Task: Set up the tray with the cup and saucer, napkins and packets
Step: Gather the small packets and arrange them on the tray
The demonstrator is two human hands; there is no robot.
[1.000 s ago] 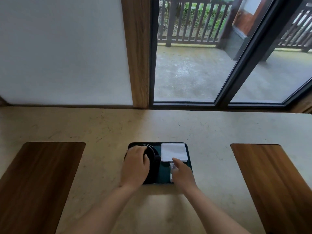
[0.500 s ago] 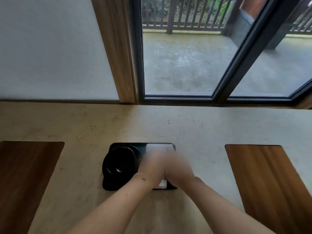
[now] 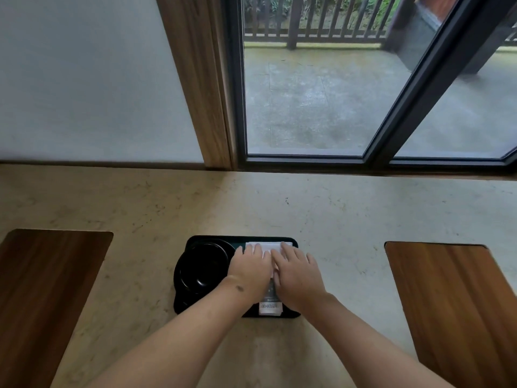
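Both hands now leave the cup, left hand and right hand lying flat, open on napkins (soft, light, slippery stack); pinch edges, I'd judge.

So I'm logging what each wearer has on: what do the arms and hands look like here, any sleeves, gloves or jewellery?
Both forearms are bare up to the frame edge, with no sleeves in view. The left hand and right hand wear no gloves, and no rings, watch or bracelet show. A small dark mark sits on the left wrist.
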